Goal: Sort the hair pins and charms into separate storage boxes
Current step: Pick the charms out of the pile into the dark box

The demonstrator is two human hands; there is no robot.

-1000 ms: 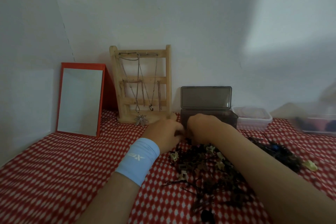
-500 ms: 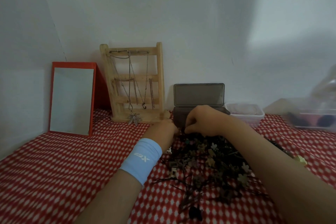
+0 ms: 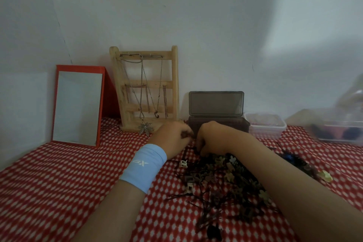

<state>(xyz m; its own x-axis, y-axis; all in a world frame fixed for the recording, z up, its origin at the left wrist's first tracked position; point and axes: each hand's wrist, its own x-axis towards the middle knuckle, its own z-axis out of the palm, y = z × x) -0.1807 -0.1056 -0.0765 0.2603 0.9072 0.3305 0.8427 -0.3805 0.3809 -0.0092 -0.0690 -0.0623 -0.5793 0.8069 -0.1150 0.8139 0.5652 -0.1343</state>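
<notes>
Left hand (image 3: 172,136) pinches a small dark piece (image 3: 184,135) just in front of the open dark storage box (image 3: 216,103). Right hand (image 3: 213,137) curls over the far edge of the hair pin and charm pile (image 3: 220,180) on the checked cloth (image 3: 59,182); its grip cannot be determined.

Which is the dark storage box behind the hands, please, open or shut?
Open: the dark storage box has its lid standing upright at the back. Its contents cannot be told.
</notes>
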